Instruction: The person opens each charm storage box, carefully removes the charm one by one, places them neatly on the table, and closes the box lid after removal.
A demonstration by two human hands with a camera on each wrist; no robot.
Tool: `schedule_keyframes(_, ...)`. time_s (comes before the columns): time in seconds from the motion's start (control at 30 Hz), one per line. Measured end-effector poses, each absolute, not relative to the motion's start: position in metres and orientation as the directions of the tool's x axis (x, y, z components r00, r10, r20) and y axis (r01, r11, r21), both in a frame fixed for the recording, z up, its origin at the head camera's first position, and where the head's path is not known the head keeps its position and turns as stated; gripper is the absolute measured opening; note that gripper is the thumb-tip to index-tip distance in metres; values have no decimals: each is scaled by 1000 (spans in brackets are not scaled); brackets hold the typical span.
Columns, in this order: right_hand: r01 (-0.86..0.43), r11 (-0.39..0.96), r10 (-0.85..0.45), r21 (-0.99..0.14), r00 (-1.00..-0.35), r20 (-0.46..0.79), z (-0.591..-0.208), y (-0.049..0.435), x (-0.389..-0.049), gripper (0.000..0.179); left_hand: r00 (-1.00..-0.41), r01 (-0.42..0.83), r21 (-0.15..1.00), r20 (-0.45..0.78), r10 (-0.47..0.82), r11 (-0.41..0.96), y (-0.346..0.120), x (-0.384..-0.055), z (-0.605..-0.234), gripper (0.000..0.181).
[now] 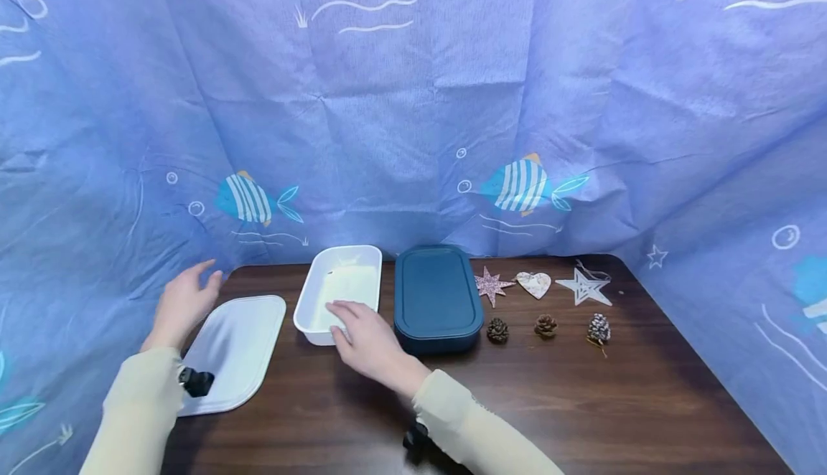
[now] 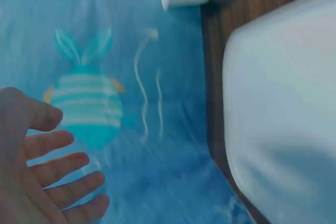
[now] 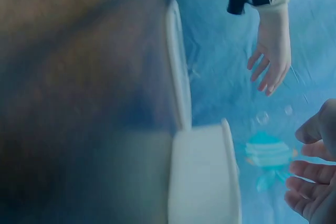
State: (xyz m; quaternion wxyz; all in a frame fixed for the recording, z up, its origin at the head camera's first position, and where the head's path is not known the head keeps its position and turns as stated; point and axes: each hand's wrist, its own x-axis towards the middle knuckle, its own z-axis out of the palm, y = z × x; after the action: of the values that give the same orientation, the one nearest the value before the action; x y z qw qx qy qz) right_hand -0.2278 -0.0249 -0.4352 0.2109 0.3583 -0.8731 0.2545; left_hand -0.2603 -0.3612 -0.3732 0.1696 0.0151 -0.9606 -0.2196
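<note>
My left hand (image 1: 185, 305) hovers near the far left edge of a flat white lid (image 1: 242, 349) that lies on the table. In the left wrist view its fingers (image 2: 63, 174) are spread and hold nothing. My right hand (image 1: 370, 339) is over the near right part of an uncovered white container (image 1: 339, 274); contact with it cannot be made out. Its fingers (image 3: 310, 171) are loosely bent with nothing between them in the right wrist view. Right of that container stands a dark blue box (image 1: 438, 292) with its lid on.
Farther right lie a pink star (image 1: 491, 286), a heart ornament (image 1: 534, 284) and a white star (image 1: 584, 288). Nearer are two brown pine cones (image 1: 497, 331) and a frosted pine cone (image 1: 599, 328). A blue fish-print cloth (image 1: 400, 138) hangs behind the dark wooden table (image 1: 581, 403).
</note>
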Motion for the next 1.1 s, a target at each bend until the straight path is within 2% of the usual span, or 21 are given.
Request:
schedule_keyframes(0.23, -797, 548, -636, -254, -594, 492, -448, -47, -218, 42, -955, -57, 438, 239, -178, 897, -402, -244, -385, 58)
schedule_keyframes(0.43, -782, 548, -696, -297, -624, 356, -462, -59, -217, 46, -966, -120, 441, 155, -207, 889, -417, -235, -406, 57)
schedule_keyframes(0.7, -726, 579, -763, -371, -643, 67, -469, -72, -213, 58, -981, -165, 474, 8, -191, 865, -420, -234, -436, 61)
schedule_keyframes(0.93, -703, 552, -790, -448, -613, -11, -472, -86, -213, 61, -969, -247, 499, -103, -226, 831, -415, -233, -456, 66)
schedule_keyframes(1.1, -674, 562, -798, -480, -595, -99, -475, -96, -211, 64, -961, -275, 482, -113, -253, 832, -409, -230, -464, 63)
